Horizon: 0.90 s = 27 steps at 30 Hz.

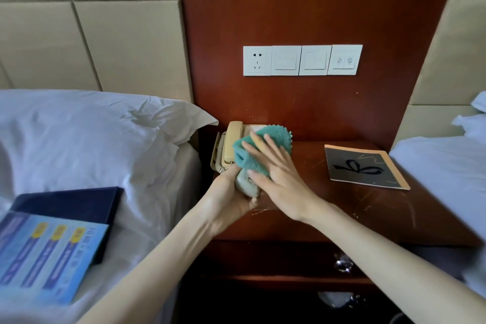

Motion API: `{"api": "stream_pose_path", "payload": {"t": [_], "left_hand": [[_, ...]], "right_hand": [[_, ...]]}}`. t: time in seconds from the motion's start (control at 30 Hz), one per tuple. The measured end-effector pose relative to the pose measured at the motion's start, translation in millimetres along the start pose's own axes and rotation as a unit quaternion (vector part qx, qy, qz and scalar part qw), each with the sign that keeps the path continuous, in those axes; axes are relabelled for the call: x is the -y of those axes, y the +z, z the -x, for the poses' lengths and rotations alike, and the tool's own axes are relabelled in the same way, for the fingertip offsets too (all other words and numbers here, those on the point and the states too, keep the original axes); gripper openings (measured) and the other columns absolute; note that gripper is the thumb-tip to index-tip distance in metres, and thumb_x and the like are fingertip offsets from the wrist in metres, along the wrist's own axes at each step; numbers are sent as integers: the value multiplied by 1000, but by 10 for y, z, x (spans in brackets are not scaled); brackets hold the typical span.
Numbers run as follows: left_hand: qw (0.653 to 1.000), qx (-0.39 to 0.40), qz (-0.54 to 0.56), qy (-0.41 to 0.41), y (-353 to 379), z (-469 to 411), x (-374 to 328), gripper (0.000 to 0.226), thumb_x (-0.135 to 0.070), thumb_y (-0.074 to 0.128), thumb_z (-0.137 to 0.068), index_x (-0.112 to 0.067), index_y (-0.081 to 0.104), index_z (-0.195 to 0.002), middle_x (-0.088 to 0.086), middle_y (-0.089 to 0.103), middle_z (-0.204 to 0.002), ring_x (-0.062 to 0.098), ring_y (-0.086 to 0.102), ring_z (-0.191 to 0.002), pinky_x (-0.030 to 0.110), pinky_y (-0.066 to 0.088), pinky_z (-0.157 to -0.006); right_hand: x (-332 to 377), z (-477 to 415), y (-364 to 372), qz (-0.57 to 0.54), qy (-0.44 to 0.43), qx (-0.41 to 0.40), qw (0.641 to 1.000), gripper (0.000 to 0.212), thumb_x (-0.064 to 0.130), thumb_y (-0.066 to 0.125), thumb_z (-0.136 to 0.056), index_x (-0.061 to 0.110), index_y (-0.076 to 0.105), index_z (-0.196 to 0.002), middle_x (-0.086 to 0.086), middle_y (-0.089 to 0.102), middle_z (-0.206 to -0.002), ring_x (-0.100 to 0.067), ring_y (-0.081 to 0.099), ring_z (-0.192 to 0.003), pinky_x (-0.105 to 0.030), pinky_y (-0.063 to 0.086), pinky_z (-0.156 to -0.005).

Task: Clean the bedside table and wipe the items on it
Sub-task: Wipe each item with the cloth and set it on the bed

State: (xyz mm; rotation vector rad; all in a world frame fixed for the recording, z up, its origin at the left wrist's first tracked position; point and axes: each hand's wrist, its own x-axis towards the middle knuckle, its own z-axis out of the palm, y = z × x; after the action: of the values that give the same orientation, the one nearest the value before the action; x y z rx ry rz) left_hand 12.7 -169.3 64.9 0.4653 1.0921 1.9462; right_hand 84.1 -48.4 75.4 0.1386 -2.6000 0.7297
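Observation:
A beige telephone sits at the back left of the dark wooden bedside table, its handset in the cradle. My left hand grips the phone's front corner from below. My right hand lies flat with spread fingers on a teal cloth, pressing it onto the phone's keypad side. The cloth hides most of the phone's body. A black and orange booklet lies on the table's right side.
A white pillow and bed lie to the left, with a dark blue folder and a light blue leaflet on the sheet. Another bed borders the right. A socket and switch panel is on the wooden wall panel. A drawer knob shows below.

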Motion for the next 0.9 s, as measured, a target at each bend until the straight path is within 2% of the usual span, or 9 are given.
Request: {"api": "stream_pose_path", "payload": {"t": [0.07, 0.13, 0.23, 0.37, 0.4, 0.53, 0.63, 0.83, 0.9], "left_hand": [[1000, -17, -21, -12, 62, 19, 16, 32, -40, 47, -91, -14, 64, -99, 8, 66, -72, 18, 57, -53, 22, 42, -39], [997, -20, -72, 3, 101, 38, 38, 32, -38, 43, -97, -16, 66, -99, 10, 67, -78, 18, 58, -53, 22, 43, -39], [985, -23, -163, 60, 122, 54, 72, 29, -36, 42, -98, -23, 67, -102, 0, 71, -78, 8, 63, -61, 23, 49, -50], [971, -48, -199, 127, 111, 76, -23, 32, -32, 37, -99, -19, 67, -100, -6, 69, -71, 3, 63, -62, 20, 48, -50], [970, -57, -191, 140, 89, 82, -74, 33, -29, 36, -99, -21, 68, -97, -5, 70, -73, 3, 64, -64, 20, 48, -51], [966, -65, -179, 173, 20, 123, -196, 37, -20, 37, -97, -24, 71, -84, -6, 67, -70, 2, 62, -61, 17, 47, -51], [964, -61, -193, 175, 36, 120, -173, 30, -24, 40, -96, -20, 69, -90, -4, 67, -74, 4, 63, -65, 19, 48, -53], [969, -56, -180, 161, 105, 125, -81, 35, -35, 37, -99, -19, 67, -108, 2, 74, -93, 12, 70, -86, 25, 54, -64], [958, -80, -216, 170, 141, 124, -15, 35, -37, 36, -99, -21, 65, -111, -1, 74, -91, 10, 69, -84, 28, 54, -65]], "right_hand": [[-70, -65, -90, -24, 47, -13, 999, 48, 36, 32, -103, 39, 17, -148, 17, -5, -159, 1, -17, -143, -34, -11, -118], [-103, -89, -148, -114, 100, -36, 988, 45, 33, 33, -103, 48, 13, -140, 14, -1, -160, 0, -10, -144, -39, -4, -120], [-30, -87, -124, -286, 142, -86, 944, 51, 29, 36, -103, 37, 14, -148, 12, 6, -160, -3, 1, -146, -42, 7, -121], [219, -80, -21, -382, 129, -82, 911, 49, 28, 40, -102, 20, 29, -149, 0, 30, -156, -14, 25, -144, -43, 20, -119], [281, -75, 13, -391, 122, -69, 910, 49, 27, 41, -101, 17, 33, -148, -2, 35, -153, -15, 30, -142, -42, 23, -118], [389, -46, 103, -355, 83, -41, 930, 45, 24, 42, -101, 17, 39, -145, -3, 39, -151, -14, 30, -142, -42, 22, -119], [323, -46, 23, -355, 76, -49, 930, 39, 22, 41, -102, 16, 46, -140, -3, 53, -139, -13, 45, -132, -41, 30, -115], [187, -129, -30, -365, 114, -71, 921, 42, 27, 41, -101, 24, 41, -144, 3, 53, -139, -8, 48, -128, -38, 34, -113], [161, -188, -68, -367, 138, -87, 916, 44, 31, 41, -101, 27, 39, -144, 5, 52, -139, -8, 49, -126, -38, 35, -113]]}}
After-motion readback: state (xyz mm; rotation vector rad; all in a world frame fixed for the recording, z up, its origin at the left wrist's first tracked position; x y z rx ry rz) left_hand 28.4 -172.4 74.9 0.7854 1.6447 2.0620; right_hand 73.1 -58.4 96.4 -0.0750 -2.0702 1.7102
